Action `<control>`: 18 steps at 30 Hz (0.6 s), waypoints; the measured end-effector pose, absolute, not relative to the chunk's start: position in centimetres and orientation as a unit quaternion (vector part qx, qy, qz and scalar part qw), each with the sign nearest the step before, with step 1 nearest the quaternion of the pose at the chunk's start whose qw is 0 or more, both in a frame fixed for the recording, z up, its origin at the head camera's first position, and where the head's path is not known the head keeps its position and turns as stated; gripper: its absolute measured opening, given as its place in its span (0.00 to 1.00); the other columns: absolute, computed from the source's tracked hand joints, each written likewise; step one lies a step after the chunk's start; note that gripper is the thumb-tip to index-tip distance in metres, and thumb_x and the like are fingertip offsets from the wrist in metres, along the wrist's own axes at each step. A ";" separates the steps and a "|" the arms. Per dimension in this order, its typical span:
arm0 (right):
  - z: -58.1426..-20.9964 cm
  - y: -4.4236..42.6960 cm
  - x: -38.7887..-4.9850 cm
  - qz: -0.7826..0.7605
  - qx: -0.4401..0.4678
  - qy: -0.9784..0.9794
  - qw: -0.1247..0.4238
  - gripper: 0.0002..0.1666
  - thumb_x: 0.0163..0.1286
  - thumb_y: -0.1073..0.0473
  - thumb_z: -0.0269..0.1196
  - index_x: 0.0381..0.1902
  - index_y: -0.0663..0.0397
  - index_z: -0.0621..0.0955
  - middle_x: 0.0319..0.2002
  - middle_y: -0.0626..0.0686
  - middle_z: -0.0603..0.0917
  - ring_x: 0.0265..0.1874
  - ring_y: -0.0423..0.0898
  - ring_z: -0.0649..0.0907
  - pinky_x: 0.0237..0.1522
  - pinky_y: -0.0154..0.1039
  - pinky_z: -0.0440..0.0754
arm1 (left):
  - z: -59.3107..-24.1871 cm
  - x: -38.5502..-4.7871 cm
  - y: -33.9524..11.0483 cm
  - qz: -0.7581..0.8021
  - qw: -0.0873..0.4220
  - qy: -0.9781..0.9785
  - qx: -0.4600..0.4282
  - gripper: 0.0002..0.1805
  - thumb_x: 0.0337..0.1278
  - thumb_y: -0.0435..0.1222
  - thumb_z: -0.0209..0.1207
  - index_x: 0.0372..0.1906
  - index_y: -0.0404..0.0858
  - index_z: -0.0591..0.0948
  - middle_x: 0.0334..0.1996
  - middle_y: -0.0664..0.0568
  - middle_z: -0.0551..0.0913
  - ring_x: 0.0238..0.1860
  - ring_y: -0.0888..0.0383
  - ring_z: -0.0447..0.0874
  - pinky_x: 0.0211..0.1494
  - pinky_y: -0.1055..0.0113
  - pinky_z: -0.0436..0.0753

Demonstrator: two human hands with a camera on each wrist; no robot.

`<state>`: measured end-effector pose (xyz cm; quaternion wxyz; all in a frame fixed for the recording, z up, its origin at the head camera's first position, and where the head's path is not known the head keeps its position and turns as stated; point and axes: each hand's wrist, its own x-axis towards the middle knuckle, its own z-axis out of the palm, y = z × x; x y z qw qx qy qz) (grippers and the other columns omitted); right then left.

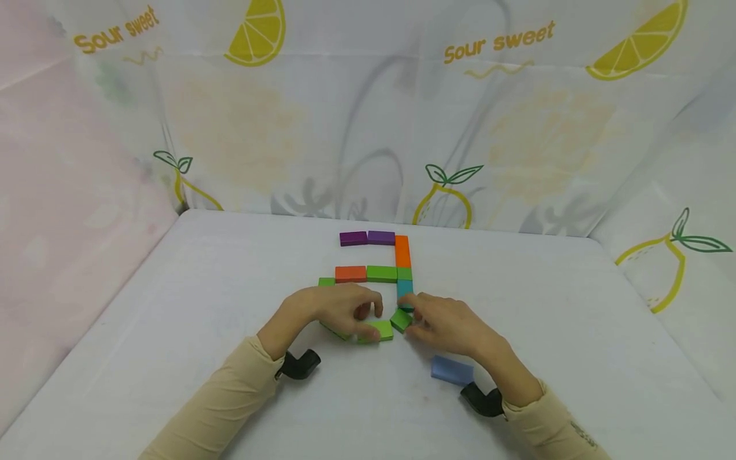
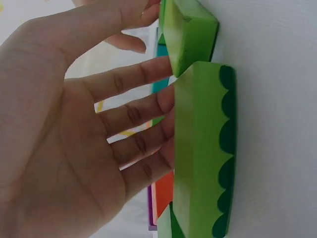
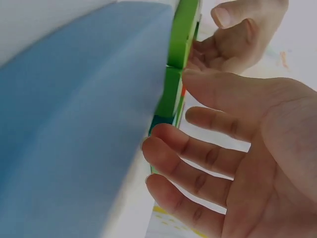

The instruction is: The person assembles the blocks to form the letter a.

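Coloured wooden blocks lie in a line pattern on the white table. My left hand is over the lower left of it, thumb at a light green block. The left wrist view shows its fingers extended behind a long green block with dark scalloped markings. Beside a small, angled green block is my right hand, its thumb close to that block and its fingertips at the teal block. Its fingers look loosely bent and apart in the right wrist view. Whether it touches the small block is unclear.
A loose blue block lies by the right wrist and looms large in the right wrist view. Farther back are two purple blocks, an orange block, a red-orange block and a green block. Printed cloth hangs behind.
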<state>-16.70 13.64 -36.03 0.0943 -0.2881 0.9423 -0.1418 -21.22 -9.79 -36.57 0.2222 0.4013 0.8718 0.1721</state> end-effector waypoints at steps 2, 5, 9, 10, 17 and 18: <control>-35.8 13.8 -16.7 -0.146 -0.279 0.945 0.091 0.22 0.62 0.53 0.64 0.53 0.46 0.74 0.32 0.42 0.79 0.23 0.36 0.74 0.28 0.32 0.73 | -36.2 -21.3 -10.1 0.187 0.219 0.867 0.406 0.17 0.57 0.52 0.59 0.46 0.47 0.77 0.31 0.59 0.75 0.36 0.63 0.73 0.42 0.70 0.74; -35.6 14.1 -16.6 -0.148 -0.270 0.947 0.090 0.16 0.63 0.52 0.63 0.47 0.46 0.75 0.28 0.41 0.77 0.22 0.36 0.73 0.26 0.31 0.71 | -35.5 -21.5 -10.8 0.203 0.208 0.863 0.414 0.13 0.59 0.47 0.59 0.46 0.47 0.78 0.33 0.59 0.76 0.38 0.62 0.73 0.44 0.69 0.74; -35.6 14.6 -16.5 -0.149 -0.282 0.943 0.098 0.10 0.64 0.52 0.62 0.39 0.47 0.76 0.24 0.40 0.74 0.22 0.36 0.71 0.25 0.30 0.70 | -34.4 -21.7 -12.2 0.203 0.218 0.863 0.408 0.12 0.56 0.40 0.61 0.46 0.46 0.80 0.34 0.55 0.76 0.39 0.60 0.72 0.44 0.68 0.73; -35.6 14.8 -16.4 -0.149 -0.285 0.941 0.101 0.09 0.64 0.52 0.62 0.38 0.47 0.76 0.24 0.40 0.74 0.22 0.36 0.71 0.25 0.30 0.70 | -34.3 -21.7 -12.5 0.199 0.223 0.864 0.405 0.13 0.55 0.40 0.63 0.46 0.45 0.80 0.34 0.54 0.76 0.38 0.60 0.72 0.43 0.68 0.73; -35.5 16.1 -15.9 -0.150 -0.287 0.937 0.131 0.07 0.63 0.52 0.62 0.36 0.45 0.76 0.23 0.39 0.73 0.23 0.35 0.71 0.26 0.31 0.70 | -34.2 -22.0 -13.4 0.189 0.267 0.867 0.376 0.17 0.45 0.37 0.70 0.44 0.46 0.81 0.26 0.51 0.71 0.29 0.62 0.67 0.33 0.72 0.67; -35.5 16.2 -15.8 -0.150 -0.287 0.936 0.138 0.08 0.63 0.51 0.63 0.36 0.45 0.76 0.23 0.39 0.73 0.23 0.35 0.71 0.26 0.31 0.69 | -34.3 -22.0 -13.5 0.188 0.270 0.867 0.374 0.16 0.45 0.36 0.70 0.42 0.46 0.81 0.25 0.52 0.71 0.28 0.63 0.66 0.33 0.72 0.67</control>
